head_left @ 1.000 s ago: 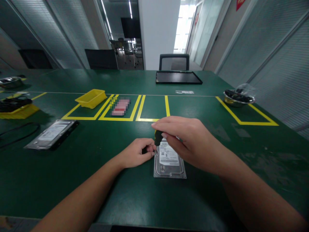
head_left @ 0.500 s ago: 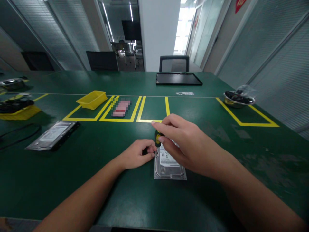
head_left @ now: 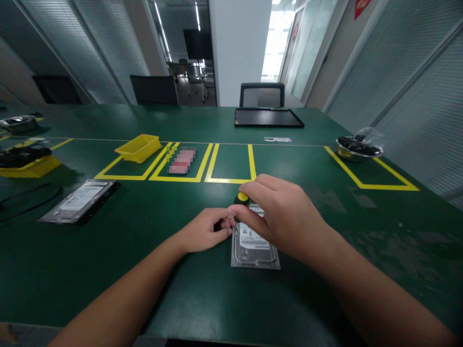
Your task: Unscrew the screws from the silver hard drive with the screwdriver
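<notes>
Screwdriver (head_left: 242,199), dark with a yellow cap, stands roughly upright over the left edge of a hard drive (head_left: 256,253) in the head view; its tip is hidden. The right hand (head_left: 284,212) pinches the handle between thumb and forefinger, its palm above the drive and covering part of it. The left hand (head_left: 208,231) rests on the table (head_left: 195,299) with fingers curled, the fingertips right at the drive's left edge; whether they grip anything, I cannot tell. The drive lies flat on the green top, label up, in front of the person.

Well to the left in the same view, a second hard drive (head_left: 79,200) lies at a slant, label up, with a black cable (head_left: 31,193) beyond it. Farther back, a yellow tray (head_left: 139,148) sits by a blurred pink object (head_left: 183,161), which lies within yellow tape (head_left: 231,181). At the far right is a metal bowl (head_left: 356,156) of dark items. Near the far edge, a black panel (head_left: 269,118) lies before a chair (head_left: 262,95).
</notes>
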`<control>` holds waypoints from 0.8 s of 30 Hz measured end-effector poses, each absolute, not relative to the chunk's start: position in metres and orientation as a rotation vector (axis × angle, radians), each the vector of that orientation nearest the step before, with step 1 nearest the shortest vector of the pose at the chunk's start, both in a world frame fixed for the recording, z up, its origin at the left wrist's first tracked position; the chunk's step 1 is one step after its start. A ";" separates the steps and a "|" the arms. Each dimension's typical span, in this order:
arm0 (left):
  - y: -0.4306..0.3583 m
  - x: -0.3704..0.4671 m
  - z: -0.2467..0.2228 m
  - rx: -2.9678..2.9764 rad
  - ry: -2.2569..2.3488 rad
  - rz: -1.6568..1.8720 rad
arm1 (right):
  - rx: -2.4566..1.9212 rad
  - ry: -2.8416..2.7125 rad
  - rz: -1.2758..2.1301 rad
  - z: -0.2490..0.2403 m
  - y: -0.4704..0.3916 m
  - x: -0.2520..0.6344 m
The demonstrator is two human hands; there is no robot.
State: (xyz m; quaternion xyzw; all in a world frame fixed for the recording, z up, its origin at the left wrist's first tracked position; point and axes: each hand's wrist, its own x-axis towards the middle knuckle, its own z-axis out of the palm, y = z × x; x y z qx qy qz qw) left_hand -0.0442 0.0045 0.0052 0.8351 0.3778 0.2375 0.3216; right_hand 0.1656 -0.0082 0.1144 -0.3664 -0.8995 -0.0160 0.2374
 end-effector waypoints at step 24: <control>0.005 -0.043 0.004 2.111 0.963 0.616 | -0.683 -2.382 0.331 0.119 -0.010 0.169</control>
